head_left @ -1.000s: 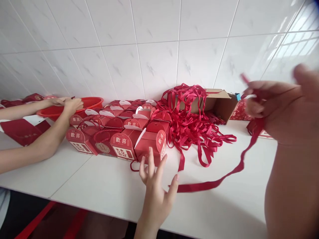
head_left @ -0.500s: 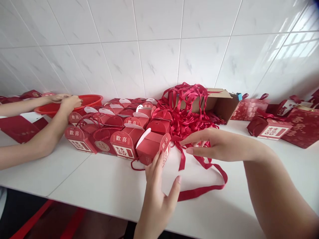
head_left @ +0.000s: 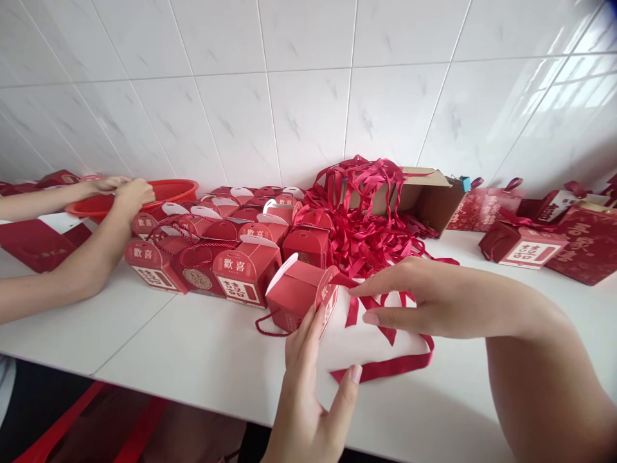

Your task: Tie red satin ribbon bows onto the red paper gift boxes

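A red gift box (head_left: 295, 287) with a white-lined flap sits at the front right of a group of boxes, slightly tilted. Against its right front side lie the fingers of my left hand (head_left: 315, 392); the thumb stands well apart, so the hand is open. My right hand (head_left: 429, 299) hovers just right of the box, palm down. A gap shows between its index finger and thumb, and its other fingers are mostly hidden. Red ribbon strips (head_left: 373, 308) lie beneath and beside its fingertips. One loose ribbon length (head_left: 400, 368) curves across the table below it.
Several red boxes (head_left: 236, 267) stand in rows at left. Behind lies a ribbon heap (head_left: 366, 225), spilling from a cardboard box (head_left: 441, 212). More red boxes (head_left: 530, 247) stand at right. A co-worker's hands (head_left: 130, 193) are over a red basin (head_left: 178, 190).
The gift box has shifted toward me and right, away from the row, with my left hand against it. My right hand has come slightly nearer. The loose ribbon has shifted a little.
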The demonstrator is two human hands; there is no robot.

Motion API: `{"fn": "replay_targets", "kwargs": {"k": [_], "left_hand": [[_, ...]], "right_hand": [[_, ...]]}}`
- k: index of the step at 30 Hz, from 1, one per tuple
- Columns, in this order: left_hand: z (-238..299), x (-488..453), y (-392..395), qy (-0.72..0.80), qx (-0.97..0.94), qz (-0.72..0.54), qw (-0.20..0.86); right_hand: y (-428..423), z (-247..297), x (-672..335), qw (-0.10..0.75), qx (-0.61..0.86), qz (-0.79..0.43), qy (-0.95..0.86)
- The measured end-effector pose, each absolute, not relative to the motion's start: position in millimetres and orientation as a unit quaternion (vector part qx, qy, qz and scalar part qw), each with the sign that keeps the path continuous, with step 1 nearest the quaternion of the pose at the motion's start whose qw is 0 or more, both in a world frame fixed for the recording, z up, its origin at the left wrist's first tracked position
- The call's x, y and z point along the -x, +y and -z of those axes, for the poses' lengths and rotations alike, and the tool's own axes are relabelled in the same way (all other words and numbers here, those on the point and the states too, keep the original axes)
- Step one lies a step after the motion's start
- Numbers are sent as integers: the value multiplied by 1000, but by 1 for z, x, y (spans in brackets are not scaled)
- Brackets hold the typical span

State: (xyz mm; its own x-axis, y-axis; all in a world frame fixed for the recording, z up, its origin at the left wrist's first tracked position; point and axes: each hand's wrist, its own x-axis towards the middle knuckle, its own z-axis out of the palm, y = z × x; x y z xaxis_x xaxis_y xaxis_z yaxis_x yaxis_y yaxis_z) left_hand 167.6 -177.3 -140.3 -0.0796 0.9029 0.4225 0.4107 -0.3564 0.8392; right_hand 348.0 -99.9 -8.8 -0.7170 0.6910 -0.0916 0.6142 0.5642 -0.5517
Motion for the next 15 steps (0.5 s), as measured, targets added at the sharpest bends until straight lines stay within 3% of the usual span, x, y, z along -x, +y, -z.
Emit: {"fn": "replay_targets", "kwargs": {"k": [15], "left_hand": [[139,-168,-178,479,-641,-548,243]], "right_hand": [[-99,10,-344,33,354,-295,-887]]}}
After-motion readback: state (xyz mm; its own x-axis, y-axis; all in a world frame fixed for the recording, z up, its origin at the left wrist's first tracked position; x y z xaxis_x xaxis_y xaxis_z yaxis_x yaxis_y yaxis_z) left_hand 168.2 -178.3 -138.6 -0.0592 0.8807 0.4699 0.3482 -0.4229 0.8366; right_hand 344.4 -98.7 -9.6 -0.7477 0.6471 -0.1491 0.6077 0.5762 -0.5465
